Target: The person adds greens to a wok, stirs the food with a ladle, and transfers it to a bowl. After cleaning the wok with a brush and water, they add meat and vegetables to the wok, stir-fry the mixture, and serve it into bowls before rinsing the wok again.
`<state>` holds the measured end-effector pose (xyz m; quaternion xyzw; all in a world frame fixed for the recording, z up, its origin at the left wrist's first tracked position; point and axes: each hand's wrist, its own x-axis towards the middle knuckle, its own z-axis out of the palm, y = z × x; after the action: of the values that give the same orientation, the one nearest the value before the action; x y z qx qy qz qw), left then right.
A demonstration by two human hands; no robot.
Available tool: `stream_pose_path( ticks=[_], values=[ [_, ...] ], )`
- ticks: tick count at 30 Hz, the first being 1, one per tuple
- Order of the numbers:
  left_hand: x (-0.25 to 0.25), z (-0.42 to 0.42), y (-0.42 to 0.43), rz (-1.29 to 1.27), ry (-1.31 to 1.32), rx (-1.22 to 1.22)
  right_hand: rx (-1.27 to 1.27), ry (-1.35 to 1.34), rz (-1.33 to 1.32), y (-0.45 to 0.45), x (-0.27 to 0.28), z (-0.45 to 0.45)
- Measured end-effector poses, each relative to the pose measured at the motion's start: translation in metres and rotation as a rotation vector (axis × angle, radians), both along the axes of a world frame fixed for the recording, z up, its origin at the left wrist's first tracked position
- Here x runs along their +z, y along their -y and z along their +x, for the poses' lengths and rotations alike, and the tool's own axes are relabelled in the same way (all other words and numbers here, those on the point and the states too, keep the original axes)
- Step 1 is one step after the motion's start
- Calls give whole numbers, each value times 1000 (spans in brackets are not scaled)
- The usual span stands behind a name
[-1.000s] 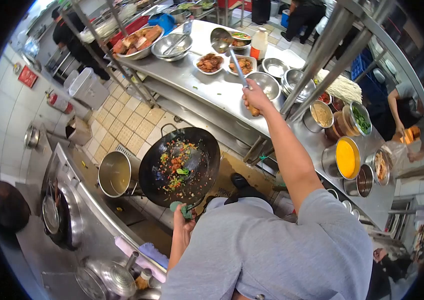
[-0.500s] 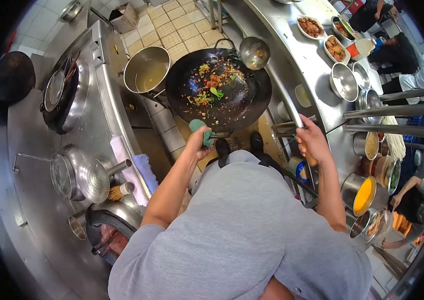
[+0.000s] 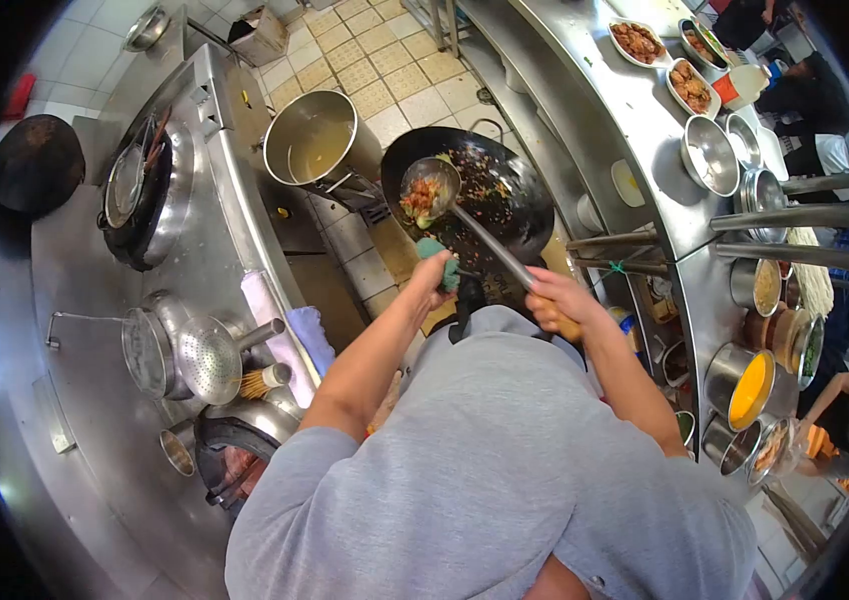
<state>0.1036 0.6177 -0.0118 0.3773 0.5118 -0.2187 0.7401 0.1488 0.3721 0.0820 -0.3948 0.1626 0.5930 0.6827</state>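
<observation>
My left hand (image 3: 435, 278) is closed around the near handle of a black wok (image 3: 523, 225), with a green cloth (image 3: 437, 252) between palm and metal. The wok is tilted, and scraps of chopped vegetables cling to its inner surface. In my right hand (image 3: 563, 305) is the wooden grip of a long metal ladle (image 3: 490, 240). The ladle's bowl lies over the left part of the wok and holds reddish pieces and some green food (image 3: 425, 198).
A deep pot of cloudy liquid (image 3: 315, 150) stands left of the wok. A perforated strainer (image 3: 210, 360) lies on the left steel counter (image 3: 75, 300). Dishes of browned food (image 3: 638, 43), metal bowls (image 3: 710, 155) and a pot of yellow liquid (image 3: 750, 390) line the right counter. Other people work beyond it.
The ladle has swung from the wok's right rim to its left inside, and food now shows in its bowl. The wok has tilted, and less food lies loose in it.
</observation>
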Motion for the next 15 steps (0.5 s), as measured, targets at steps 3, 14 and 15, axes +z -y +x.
stream_pose_path(
  ticks=[3,14,15],
  values=[
    [-1,-20,-13,10,-40,-20,-31,-177,185,39,11,-11],
    [44,-36,-34,-377,90,111,-225,152,44,76,81,-15],
    [56,-33,-33,-424,90,138,-278,190,82,85,97,-12]
  ],
)
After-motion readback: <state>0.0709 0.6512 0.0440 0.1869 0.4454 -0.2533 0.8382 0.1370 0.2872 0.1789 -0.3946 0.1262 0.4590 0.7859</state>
